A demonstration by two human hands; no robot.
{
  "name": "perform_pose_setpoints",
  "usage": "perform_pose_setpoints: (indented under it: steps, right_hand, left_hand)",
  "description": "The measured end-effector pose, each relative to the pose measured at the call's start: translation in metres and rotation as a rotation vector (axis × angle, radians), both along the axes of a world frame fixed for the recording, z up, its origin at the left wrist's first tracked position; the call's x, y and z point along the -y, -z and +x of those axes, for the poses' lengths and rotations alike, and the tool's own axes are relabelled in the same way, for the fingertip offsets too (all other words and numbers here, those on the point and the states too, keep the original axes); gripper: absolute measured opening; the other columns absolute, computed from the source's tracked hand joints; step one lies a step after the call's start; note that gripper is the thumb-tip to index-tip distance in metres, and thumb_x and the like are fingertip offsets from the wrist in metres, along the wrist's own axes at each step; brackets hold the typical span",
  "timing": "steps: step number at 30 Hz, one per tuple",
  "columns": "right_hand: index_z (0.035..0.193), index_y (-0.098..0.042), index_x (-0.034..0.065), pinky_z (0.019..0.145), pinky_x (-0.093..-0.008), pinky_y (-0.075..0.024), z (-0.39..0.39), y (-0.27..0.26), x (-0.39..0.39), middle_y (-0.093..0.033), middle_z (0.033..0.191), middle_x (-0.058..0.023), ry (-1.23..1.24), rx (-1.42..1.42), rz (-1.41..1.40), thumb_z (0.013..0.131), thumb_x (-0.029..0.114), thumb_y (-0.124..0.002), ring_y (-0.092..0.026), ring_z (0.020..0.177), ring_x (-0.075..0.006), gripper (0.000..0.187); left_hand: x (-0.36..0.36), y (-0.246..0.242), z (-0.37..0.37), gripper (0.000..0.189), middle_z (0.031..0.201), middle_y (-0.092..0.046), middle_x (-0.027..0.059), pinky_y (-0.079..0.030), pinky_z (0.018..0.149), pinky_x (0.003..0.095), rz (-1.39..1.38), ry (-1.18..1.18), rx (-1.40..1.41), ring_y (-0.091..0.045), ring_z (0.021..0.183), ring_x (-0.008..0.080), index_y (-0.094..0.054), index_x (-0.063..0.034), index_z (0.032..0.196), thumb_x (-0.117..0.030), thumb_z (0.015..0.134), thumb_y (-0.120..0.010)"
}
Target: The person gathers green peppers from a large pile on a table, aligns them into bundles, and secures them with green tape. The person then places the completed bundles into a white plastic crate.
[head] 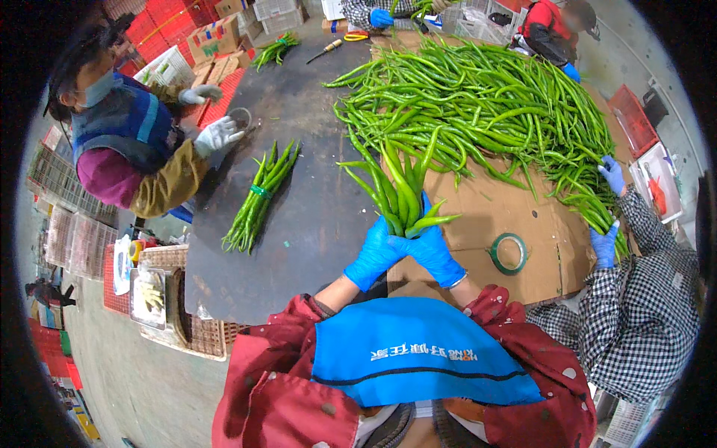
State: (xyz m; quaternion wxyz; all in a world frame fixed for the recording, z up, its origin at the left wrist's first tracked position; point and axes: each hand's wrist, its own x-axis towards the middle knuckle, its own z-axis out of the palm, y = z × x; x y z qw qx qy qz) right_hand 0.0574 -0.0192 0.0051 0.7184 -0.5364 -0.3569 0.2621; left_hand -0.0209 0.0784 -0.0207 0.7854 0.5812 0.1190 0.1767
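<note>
My left hand point(376, 252) and my right hand point(436, 255), both in blue gloves, meet around the lower ends of a bunch of long green chili peppers point(404, 193). The peppers fan out upward from between my fingers. Beyond them a large heap of loose green peppers point(476, 101) covers the cardboard. A roll of green tape point(508, 253) lies on the cardboard sheet point(470, 218) to the right of my hands. To the left, a pepper bundle point(262, 193) bound with green tape rests on the dark tabletop point(313, 224). Another bundle point(277, 49) lies at the far edge.
A co-worker point(134, 134) in white gloves stands at the left edge, by a ring-shaped roll point(241, 117). Another in checked clothing point(633, 313) handles peppers on the right. Two more people are across the table. A pointed tool with a pale handle point(325, 50) lies at the far side.
</note>
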Motion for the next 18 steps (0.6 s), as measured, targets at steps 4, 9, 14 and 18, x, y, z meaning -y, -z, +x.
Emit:
perform_pose_setpoints:
  steps: [4,9,14,18]
  right_hand:
    - [0.147,-0.026,0.0066,0.099,-0.0367,-0.0455,0.004,0.004,-0.001,-0.051,0.132,-0.0102,-0.024,0.062,-0.094,0.071,0.015,-0.085,-0.052,0.119,-0.0207,0.096]
    - [0.146,-0.027,0.0059,0.100,-0.0381,-0.0444,0.004,0.010,-0.004,-0.051,0.133,-0.0112,-0.016,0.120,-0.150,0.074,0.022,-0.083,-0.050,0.122,-0.0225,0.092]
    - [0.146,-0.027,0.0034,0.102,-0.0385,-0.0425,0.018,-0.022,-0.016,-0.050,0.135,-0.0141,-0.054,0.135,-0.171,0.083,0.029,-0.075,-0.048,0.125,-0.0236,0.084]
    - [0.143,-0.035,0.0000,0.104,-0.0366,-0.0404,0.042,-0.060,-0.018,-0.051,0.134,-0.0176,-0.098,0.208,-0.244,0.095,0.038,-0.058,-0.048,0.125,-0.0239,0.065]
  left_hand:
    - [-0.005,0.004,-0.001,0.049,0.122,-0.062,0.0128,-0.050,0.092,0.0360,0.409,-0.038,-0.027,-0.060,0.112,0.0229,-0.052,-0.0038,0.128,-0.015,0.085,-0.072]
    - [-0.006,0.002,-0.001,0.045,0.117,-0.064,0.0121,-0.051,0.087,0.0352,0.421,-0.059,-0.037,-0.061,0.106,0.0217,-0.056,-0.0040,0.124,-0.016,0.083,-0.072]
    - [-0.018,-0.036,0.009,0.042,0.108,-0.065,0.0076,-0.051,0.080,0.0317,0.161,-0.061,0.077,-0.060,0.096,0.0146,-0.058,-0.0030,0.121,-0.016,0.084,-0.071]
    - [-0.037,-0.071,0.010,0.040,0.105,-0.066,0.0092,-0.055,0.078,0.0345,-0.346,0.130,0.063,-0.066,0.090,0.0221,-0.055,-0.0029,0.123,-0.021,0.089,-0.065]
